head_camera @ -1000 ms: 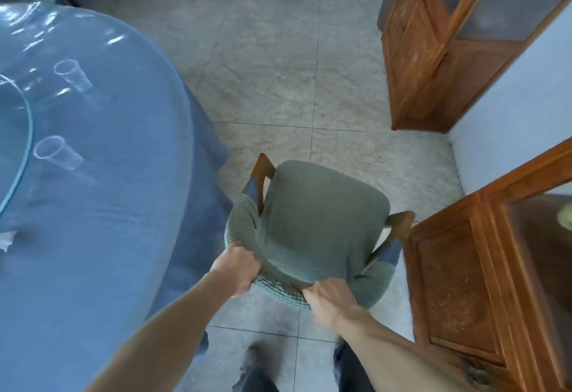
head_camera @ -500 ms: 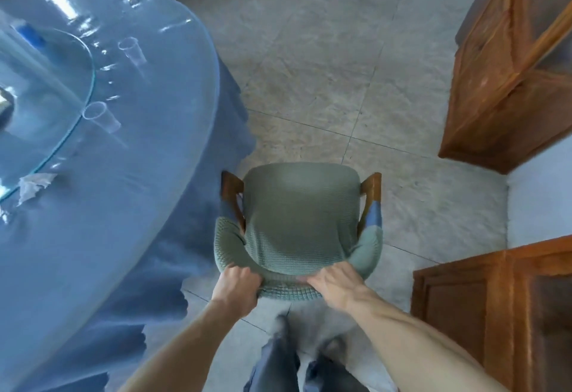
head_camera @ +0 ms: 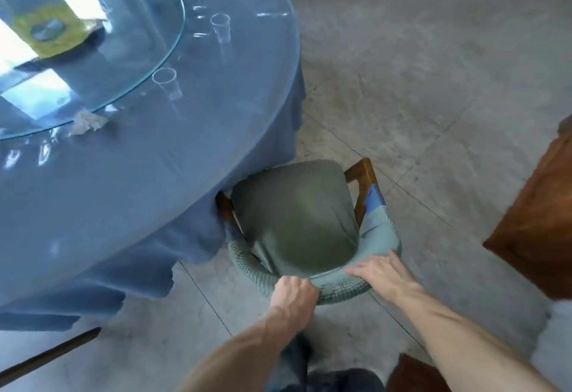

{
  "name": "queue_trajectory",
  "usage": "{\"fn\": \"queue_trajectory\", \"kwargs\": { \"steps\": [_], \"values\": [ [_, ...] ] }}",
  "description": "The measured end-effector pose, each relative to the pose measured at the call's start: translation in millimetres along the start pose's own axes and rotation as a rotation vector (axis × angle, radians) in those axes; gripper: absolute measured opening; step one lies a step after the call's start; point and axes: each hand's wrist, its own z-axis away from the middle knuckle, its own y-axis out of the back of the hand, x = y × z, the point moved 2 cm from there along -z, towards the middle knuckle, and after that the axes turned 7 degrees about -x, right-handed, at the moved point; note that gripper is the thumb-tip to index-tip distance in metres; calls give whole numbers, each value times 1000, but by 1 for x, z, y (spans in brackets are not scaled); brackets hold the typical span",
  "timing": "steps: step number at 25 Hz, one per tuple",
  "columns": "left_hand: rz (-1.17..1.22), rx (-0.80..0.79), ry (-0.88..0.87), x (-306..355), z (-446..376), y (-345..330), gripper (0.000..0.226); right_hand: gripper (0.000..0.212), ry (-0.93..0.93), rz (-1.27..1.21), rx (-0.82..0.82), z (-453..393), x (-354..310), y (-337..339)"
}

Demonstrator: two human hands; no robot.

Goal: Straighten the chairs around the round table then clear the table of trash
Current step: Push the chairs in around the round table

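While both hands are parked on the curved back rail of the green chair [head_camera: 297, 221], low and centre in the frame, the seat points up and left toward the round worktop [head_camera: 130, 174]. So the push has to go away from the person and a bit leftward, along the seat's front-to-back line. The left hand [head_camera: 292, 294] has its fingers curled over the rail, properly gripping it. The right hand [head_camera: 379, 272] looks flatter, fingers laid out along the top of the rail and pressing rather than wrapping it.

The chair's front left corner is already tucked against the hanging blue tablecloth [head_camera: 198, 236], while the right front corner with its wooden armrest sticks out over bare floor. Looks to me like the chair is slightly skewed, so the right side needs to swing in more. The left hand sits nearer the worktop and would act as the pivot, I reckon.

Trash isn't touched yet: two clear plastic cups [head_camera: 165, 82] near the glass turntable [head_camera: 167, 35] and a crumpled tissue [head_camera: 88, 122] at its edge, all left of centre and above.
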Motion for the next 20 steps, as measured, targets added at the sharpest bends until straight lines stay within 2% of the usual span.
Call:
{"fn": "queue_trajectory", "kwargs": {
  "steps": [3,6,17,20],
  "values": [
    [60,17,26,20,-21,15,22,48,40,77,-22,-7,33,19],
    [129,9,73,44,-42,32,22,52,92,132,-36,-16,66,25],
    [331,-14,308,164,-128,123,21,46,346,396,-13,-52,231,42],
    [319,-21,342,168,-146,144,19,44,370,418,-10,-65,252,54]
  ]
}}
